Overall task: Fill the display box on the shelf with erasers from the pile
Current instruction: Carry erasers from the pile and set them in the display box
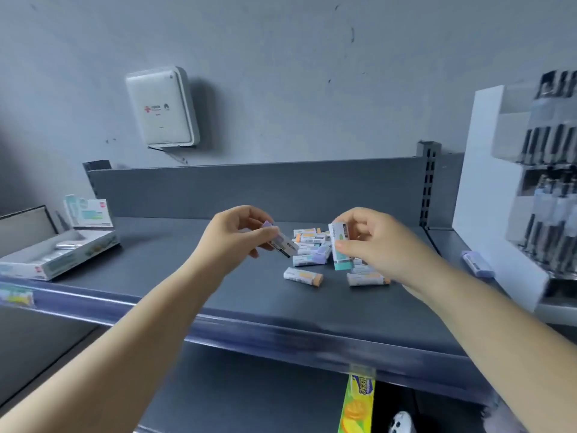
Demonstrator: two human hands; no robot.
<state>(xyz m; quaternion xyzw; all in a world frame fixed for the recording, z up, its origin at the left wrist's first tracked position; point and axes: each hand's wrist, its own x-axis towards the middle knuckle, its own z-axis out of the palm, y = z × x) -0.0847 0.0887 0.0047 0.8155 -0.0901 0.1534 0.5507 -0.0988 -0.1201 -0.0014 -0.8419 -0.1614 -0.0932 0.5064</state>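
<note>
A pile of small sleeved erasers [312, 248] lies on the grey shelf [193, 276], mid-right. My left hand [237, 235] pinches a purple-ended eraser [282, 243] above the shelf, just left of the pile. My right hand [371, 242] grips a green-ended eraser [338, 250] upright over the pile's right side. The open display box [62, 254] sits at the shelf's far left, its lid standing up behind it, with several erasers lying inside.
A white pen display rack [512, 189] stands at the right end, and a lone purple eraser [477, 264] lies beside it. A white wall unit [162, 107] hangs above. The shelf's front edge [281, 332] runs below my forearms, with a green packet [356, 404] underneath.
</note>
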